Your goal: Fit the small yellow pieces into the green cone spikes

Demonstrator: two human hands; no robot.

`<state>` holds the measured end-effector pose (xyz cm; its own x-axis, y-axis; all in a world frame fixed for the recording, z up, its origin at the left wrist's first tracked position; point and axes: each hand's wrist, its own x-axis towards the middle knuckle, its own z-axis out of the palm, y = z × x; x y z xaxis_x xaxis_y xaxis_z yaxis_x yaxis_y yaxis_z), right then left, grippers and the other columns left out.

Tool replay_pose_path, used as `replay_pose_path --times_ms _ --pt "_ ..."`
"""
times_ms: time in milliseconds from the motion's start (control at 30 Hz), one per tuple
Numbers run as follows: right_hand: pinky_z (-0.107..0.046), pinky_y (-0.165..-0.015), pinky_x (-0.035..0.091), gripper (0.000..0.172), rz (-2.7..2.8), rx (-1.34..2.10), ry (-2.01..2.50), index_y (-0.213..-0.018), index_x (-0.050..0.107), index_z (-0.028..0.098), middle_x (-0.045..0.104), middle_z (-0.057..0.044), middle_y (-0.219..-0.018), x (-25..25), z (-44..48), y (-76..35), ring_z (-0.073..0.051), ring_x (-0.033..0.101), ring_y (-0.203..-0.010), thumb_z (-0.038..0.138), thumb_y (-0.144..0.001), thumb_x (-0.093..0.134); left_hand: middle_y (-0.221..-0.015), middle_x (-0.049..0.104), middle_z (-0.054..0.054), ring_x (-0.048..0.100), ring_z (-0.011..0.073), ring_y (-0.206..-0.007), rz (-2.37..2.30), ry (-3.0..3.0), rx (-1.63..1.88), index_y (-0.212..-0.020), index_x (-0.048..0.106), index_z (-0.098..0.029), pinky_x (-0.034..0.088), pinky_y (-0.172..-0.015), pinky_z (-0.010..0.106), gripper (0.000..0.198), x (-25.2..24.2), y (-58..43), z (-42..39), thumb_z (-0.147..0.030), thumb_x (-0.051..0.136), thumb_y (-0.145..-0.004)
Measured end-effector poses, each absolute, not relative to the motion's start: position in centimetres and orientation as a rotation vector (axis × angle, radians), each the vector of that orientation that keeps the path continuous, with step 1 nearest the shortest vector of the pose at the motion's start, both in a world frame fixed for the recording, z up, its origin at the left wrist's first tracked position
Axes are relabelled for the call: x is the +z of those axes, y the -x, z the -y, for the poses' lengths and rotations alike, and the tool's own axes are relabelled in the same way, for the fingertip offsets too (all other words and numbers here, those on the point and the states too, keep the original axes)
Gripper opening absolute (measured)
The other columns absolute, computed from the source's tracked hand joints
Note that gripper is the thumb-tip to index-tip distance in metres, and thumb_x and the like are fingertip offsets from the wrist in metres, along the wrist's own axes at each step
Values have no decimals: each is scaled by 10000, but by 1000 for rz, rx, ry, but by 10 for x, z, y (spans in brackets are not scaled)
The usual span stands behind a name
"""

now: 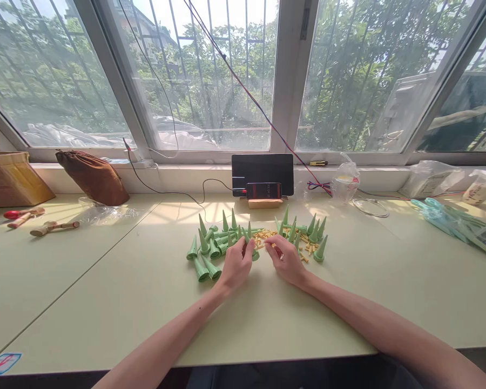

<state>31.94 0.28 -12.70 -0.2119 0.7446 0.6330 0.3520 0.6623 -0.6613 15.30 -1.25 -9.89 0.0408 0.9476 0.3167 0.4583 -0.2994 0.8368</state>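
Observation:
Several green cones lie and stand in a cluster on the table, such as a lying green cone [201, 271] at the left and an upright green cone [320, 249] at the right. Between them is a pile of small yellow-tan pieces [263, 234]. My left hand [238, 260] is closed on a green cone [255, 254], partly hidden by its fingers. My right hand [285, 258], just right of it, pinches a small yellow piece at the fingertips, near the pile.
A phone [264, 190] leans before a black tablet [262, 165] at the back. Wooden toys [44, 229], a brown pouch [95, 175] and a cardboard box [16, 178] are at the left. Plastic bags [461, 224] lie at the right, near a plastic cup [345, 182].

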Motion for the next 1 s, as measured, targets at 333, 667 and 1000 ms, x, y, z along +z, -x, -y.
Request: replay_pose_path --times_ms 333,667,1000 --pt "-263 -580 429 182 1861 467 862 -967 595 196 615 -51 -893 -129 -4 -320 -126 506 -630 294 -983 443 -556 351 -50 304 107 -509 -1419 -1832 1187 -644 339 -205 241 -493 251 411 -101 -152 12 -477 420 -942" --pt "-263 -568 436 198 1872 476 856 -980 596 195 626 -57 -906 -129 -3 -320 -118 482 -597 308 -985 435 -563 325 -44 308 111 -502 -1386 -1861 1217 -623 292 -208 243 -491 260 448 -98 -153 14 -505 429 -930" --pt "-256 -554 422 175 1881 470 843 -977 590 198 621 -49 -898 -129 -4 -319 -110 469 -569 300 -976 448 -603 362 -43 383 109 -492 -1378 -1842 1248 -650 320 -212 293 -484 255 435 -99 -155 12 -535 427 -921"
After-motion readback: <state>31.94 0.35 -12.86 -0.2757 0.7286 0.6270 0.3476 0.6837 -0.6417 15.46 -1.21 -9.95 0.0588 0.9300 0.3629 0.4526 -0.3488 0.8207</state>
